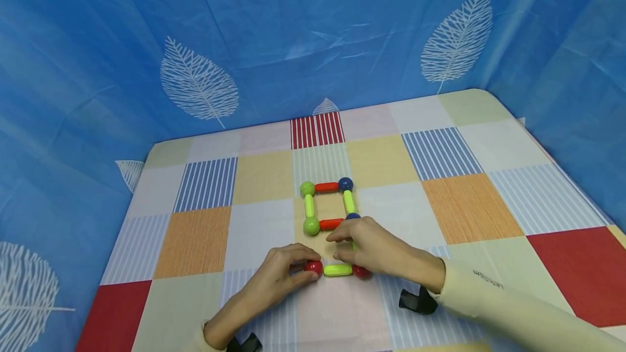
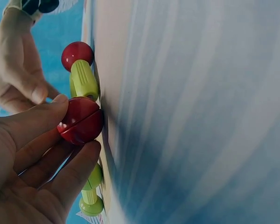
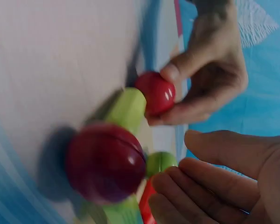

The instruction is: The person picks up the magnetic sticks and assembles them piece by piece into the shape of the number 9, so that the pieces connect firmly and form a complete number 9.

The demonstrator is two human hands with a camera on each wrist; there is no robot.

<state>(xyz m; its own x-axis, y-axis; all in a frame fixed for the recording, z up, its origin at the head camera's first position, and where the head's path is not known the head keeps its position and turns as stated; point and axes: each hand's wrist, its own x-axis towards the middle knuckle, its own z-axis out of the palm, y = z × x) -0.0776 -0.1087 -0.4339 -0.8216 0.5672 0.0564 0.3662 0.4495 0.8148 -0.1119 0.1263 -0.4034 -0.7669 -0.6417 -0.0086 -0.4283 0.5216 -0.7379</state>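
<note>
Between thumb and fingers, my left hand [image 1: 279, 273] pinches a red ball [image 2: 81, 121] at the near left of a ball-and-rod figure. A lime rod [image 1: 337, 270] runs from that ball to a second red ball [image 3: 106, 163] at the near right. Above this side hovers my right hand [image 1: 374, 246], its fingers loosely bent and nothing between them in the right wrist view. It partly covers another lime rod [image 1: 355, 245] and a dark blue ball [image 1: 352, 215]. Farther back, green balls [image 1: 311, 226], red rods [image 1: 326, 187] and lime rods [image 1: 309, 205] form a square.
A patchwork cloth [image 1: 264, 178] covers the table. Blue curtains [image 1: 318, 31] with white leaf prints stand behind and at both sides. Black straps [image 1: 418, 301] are at the wrists.
</note>
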